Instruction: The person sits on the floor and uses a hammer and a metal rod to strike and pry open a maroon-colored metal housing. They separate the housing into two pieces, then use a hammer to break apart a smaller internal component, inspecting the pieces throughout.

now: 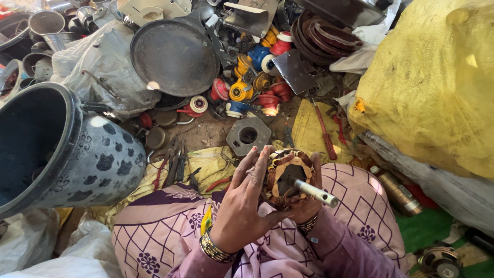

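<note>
I have the motor stator (286, 177) clasped between both hands, above my lap. My left hand (246, 206) lies along its near side with the fingers (257, 162) straight up against the copper windings, pressing rather than curling around. My right hand (307, 206) cups it from underneath and behind, fingers wrapped around the far rim, and carries most of the weight. A steel shaft (315, 192) pokes out of the dark bore, slanting toward my right.

As I judge it, I am at the stage of working the wound core over, turning it and feeling for where the copper can be freed. The next move calls for a firm hold by the right hand while the left fingertips shift to the winding's edge, or fetch a tool.

The pliers (172, 167) lie on the yellow cloth (208, 159) just ahead of my left knee, and a red-handled screwdriver (325, 131) lies further right. A square metal plate (248, 135) with a round hole sits beyond. Coloured plastic spools (244, 90), a round dark pan (174, 54), a patterned bucket (98, 162) and a yellow sack (432, 87) crowd the ground.
</note>
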